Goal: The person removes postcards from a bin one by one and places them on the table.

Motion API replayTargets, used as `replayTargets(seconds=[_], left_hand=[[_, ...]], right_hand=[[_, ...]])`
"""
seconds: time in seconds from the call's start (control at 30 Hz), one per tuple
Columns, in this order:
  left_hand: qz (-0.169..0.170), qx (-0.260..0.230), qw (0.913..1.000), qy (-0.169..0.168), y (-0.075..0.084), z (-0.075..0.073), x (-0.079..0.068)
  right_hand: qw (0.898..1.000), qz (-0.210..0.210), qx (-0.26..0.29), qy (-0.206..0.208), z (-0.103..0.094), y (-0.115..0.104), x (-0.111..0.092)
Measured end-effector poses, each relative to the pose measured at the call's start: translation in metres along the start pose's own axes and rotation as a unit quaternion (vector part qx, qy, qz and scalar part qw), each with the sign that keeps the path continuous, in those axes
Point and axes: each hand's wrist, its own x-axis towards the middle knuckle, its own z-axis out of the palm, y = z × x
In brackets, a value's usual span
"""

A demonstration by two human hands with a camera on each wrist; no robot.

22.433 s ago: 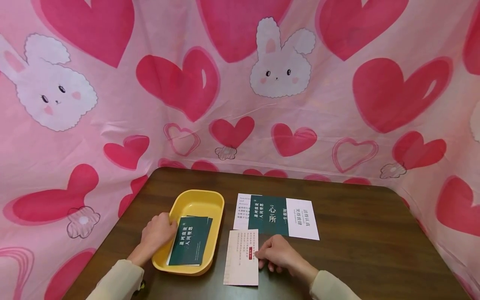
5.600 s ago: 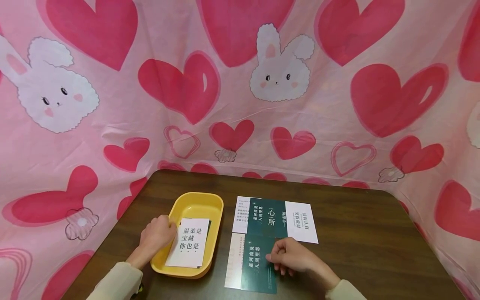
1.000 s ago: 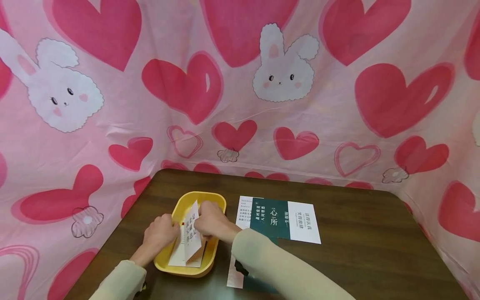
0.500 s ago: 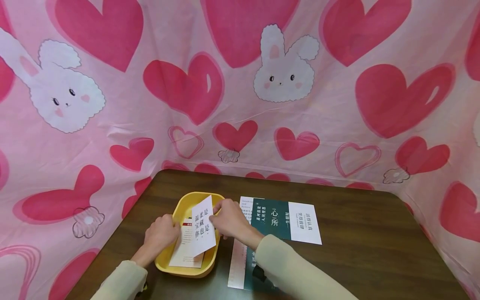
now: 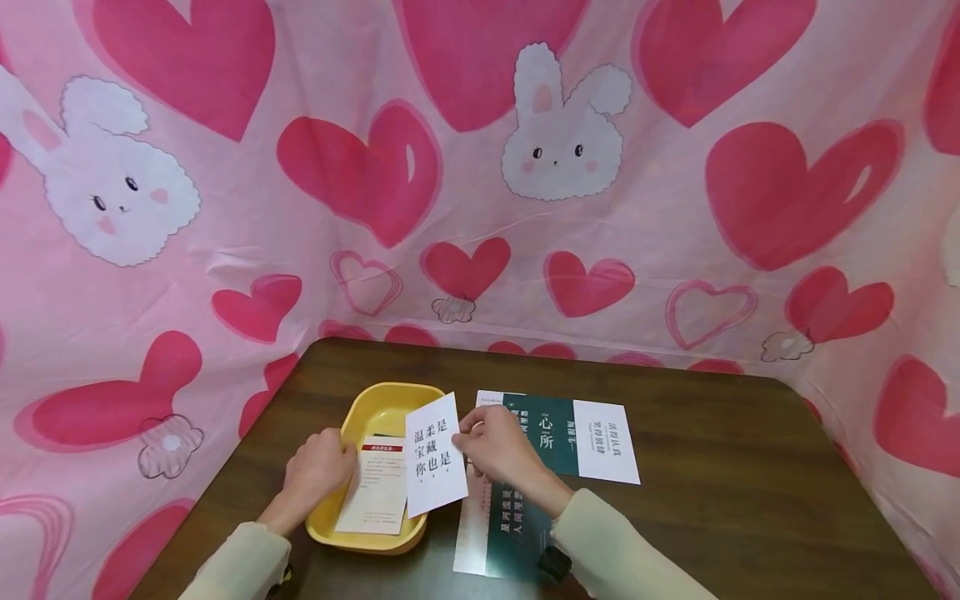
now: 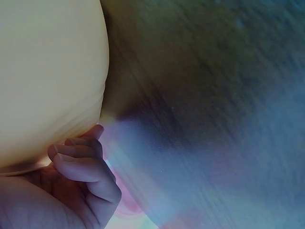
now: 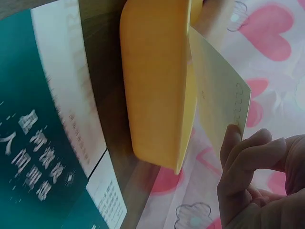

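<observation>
A yellow plastic tray [image 5: 384, 400] stands on the left part of the table. My left hand [image 5: 321, 468] holds its left rim; in the left wrist view the fingers [image 6: 83, 169] curl at the tray's pale-looking wall [image 6: 47, 71]. My right hand [image 5: 501, 442] pinches a white card [image 5: 435, 467] with black characters by its right edge. That card is raised and tilted over the tray's right rim, its plain back [image 7: 219, 90] showing in the right wrist view. Inside the tray lies a cream card [image 5: 373, 492] with a red strip, over others mostly hidden.
Right of the tray, overlapping cards lie in two rows. The far row has green cards [image 5: 551, 437] and a white card [image 5: 606, 442] at its right end. A cream card [image 5: 471, 533] and a green card [image 5: 513, 542] form the near row, partly under my right arm.
My right hand has lifted the white card off the stack in the tray and carried it rightward, uncovering the cream card. The left hand stays at the rim.
</observation>
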Motion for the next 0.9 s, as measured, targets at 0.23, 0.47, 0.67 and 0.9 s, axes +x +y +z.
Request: replayTargets(seconds=[0.23, 0.47, 0.67, 0.9], left_hand=[[0.006, 0.0, 1.0, 0.004, -0.002, -0.001, -0.001], [0.007, -0.007, 0.9999, 0.003, -0.004, -0.001, 0.0], [0.01, -0.004, 0.9999, 0.001, -0.004, 0.0, 0.001], [0.008, -0.004, 1.0, 0.004, -0.003, 0.0, 0.001]], right_hand=[[1.0, 0.002, 0.0, 0.004, -0.016, 0.011, -0.012], [1.0, -0.004, 0.002, 0.01, -0.031, 0.022, -0.024], [0.999, 0.021, 0.011, 0.038, -0.051, 0.031, -0.037], [0.994, 0.066, 0.044, 0.073, -0.069, 0.051, -0.053]])
